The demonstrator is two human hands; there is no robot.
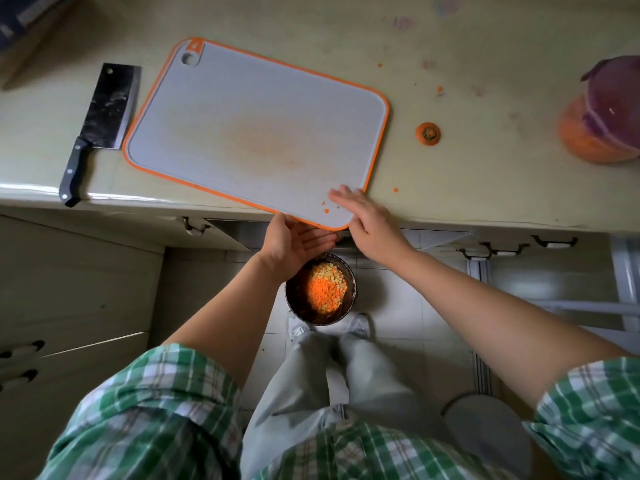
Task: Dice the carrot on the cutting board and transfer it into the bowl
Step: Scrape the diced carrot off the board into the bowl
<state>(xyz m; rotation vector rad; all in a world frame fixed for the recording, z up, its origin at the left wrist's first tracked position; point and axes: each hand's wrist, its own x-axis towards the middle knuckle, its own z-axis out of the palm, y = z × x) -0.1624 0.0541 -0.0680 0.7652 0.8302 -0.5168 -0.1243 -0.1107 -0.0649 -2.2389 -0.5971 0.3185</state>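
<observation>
Cutting board (256,133) is laid at an angle on the tabletop (485,188), grey face with an orange rim. Its near corner is pushed out past the tabletop edge. The face is almost bare and an orange stain is seen at the middle.

Right hand (363,216): laid flat on the near corner of the board, fingers straight and together, nothing held. A few carrot bits (326,211) are seen on the board just beside the fingertips.

Left hand (294,242): palm up and slightly cupped, fingers relaxed, placed just under the overhanging corner. Nothing is gripped. Thumb side is close to the board rim; contact cannot be confirmed.

Bowl (298,296): dark and round, located below tabletop level, directly under the left hand and just ahead of the shoes (360,323). What it rests on cannot be told. Diced carrot (325,289) is heaped inside, orange mixed with paler yellow pieces.

Cleaver (104,112): laid flat on the tabletop just left of the board, blade away, black handle toward the near edge, not touched by either hand.

Carrot top end (428,134): left on the tabletop right of the board, clear of it. Small orange scraps (395,189) are scattered on the tabletop near the board's right side.

Far right: an orange and purple object (606,112), too blurred to identify.
</observation>
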